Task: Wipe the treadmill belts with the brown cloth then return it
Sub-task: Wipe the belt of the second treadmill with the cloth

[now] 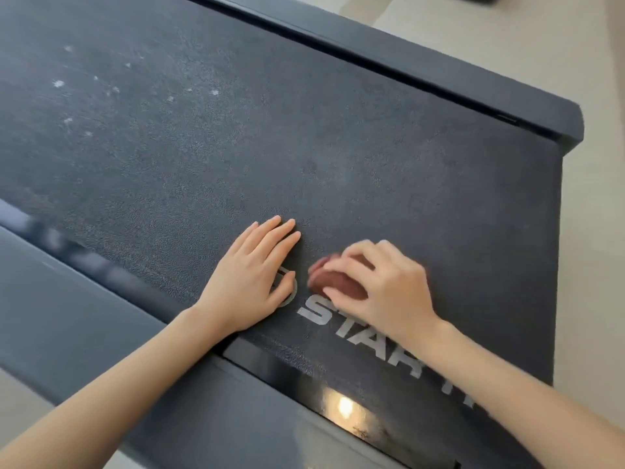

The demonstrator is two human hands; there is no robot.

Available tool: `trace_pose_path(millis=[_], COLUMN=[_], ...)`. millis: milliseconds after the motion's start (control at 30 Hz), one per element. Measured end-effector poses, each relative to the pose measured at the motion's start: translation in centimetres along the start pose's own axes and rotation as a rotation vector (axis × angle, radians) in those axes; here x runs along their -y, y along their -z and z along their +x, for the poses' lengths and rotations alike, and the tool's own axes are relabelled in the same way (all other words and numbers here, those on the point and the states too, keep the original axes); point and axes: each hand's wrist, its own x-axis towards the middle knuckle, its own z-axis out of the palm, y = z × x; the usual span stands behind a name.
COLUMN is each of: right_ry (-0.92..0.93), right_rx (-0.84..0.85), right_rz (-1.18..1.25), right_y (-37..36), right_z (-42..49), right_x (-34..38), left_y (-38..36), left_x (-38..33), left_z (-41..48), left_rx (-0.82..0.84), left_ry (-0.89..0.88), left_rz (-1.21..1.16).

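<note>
- Brown soft cloth [341, 284], bunched into a small wad, pressed onto the dark grey, rough-textured treadmill belt [236, 147] near its end, just above the silver printed lettering [338, 319] reading "STAR".
- Gripped by the right hand [385, 286]: fingers [334, 265] curled over the top of the wad, thumb tucked along its near side, outline slightly blurred.
- Just beside it, apart from the cloth, the left hand [250, 282] laid flat on the belt, fingers [270, 231] straight and close together, holding nothing, thumb across a silver ring-shaped logo [290, 294].
- Scattered pale specks [59, 83] on the belt towards the upper left, well apart from both hands.
- Smooth dark grey side rail [84, 316] along the near edge, a matching far rail [406, 62] along the other.
- Glossy black strip [345, 406] below the lettering, with a bright light reflection.
- Beige floor [507, 45] beyond the treadmill.
</note>
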Motion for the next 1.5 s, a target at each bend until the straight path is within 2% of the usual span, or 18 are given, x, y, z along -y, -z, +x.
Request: trace_pose_path(millis=[133,233,433,633,767,867,1033,1100,1333,1433,1500], right_ry=[-0.217,-0.286,-0.344,-0.214,-0.009,0.158,0.181,0.144,-0.19,-0.293,-0.28], right_rx=[0.001,0.013,-0.012,-0.004,-0.058,-0.041,-0.032,-0.025,0.033,0.037,0.033], right_rz=[-0.086,-0.137,-0.239,-0.17,-0.084,-0.003,0.072,0.055,-0.154,-0.178,-0.188], right_y=[-4.0,-6.6,-8.0,-5.5,-3.0,-2.2,-2.8,-4.3,-10.7,-11.2,-10.7], right_z=[11.1,17.4,19.6,13.6,4.2,-0.8,2.6,6.1,23.1,25.1,23.6], right_x=[-4.8,-7.9,-8.4,-4.5,0.2,3.2,2.6,1.7,-3.6,-4.0,-2.9], left_y=[-0.2,-0.2,-0.2,0.7,2.0,2.5,1.8,1.8,1.4,1.3,1.9], left_x=[0.2,0.4,0.3,-0.1,2.5,5.4,5.9,6.1,6.3,6.6,7.3], left_z=[0.0,0.1,0.1,-0.5,-2.2,-3.5,-3.1,-3.2,-3.5,-3.5,-3.7], left_rx=[-0.029,-0.05,-0.049,-0.026,-0.093,-0.025,0.055,0.051,0.045,0.062,0.065], left_ry=[0.005,0.01,0.014,0.057,0.273,0.434,0.465,0.455,0.457,0.434,0.39], left_rz=[-0.009,-0.037,-0.036,0.027,0.156,0.179,0.192,0.202,0.209,0.218,0.218])
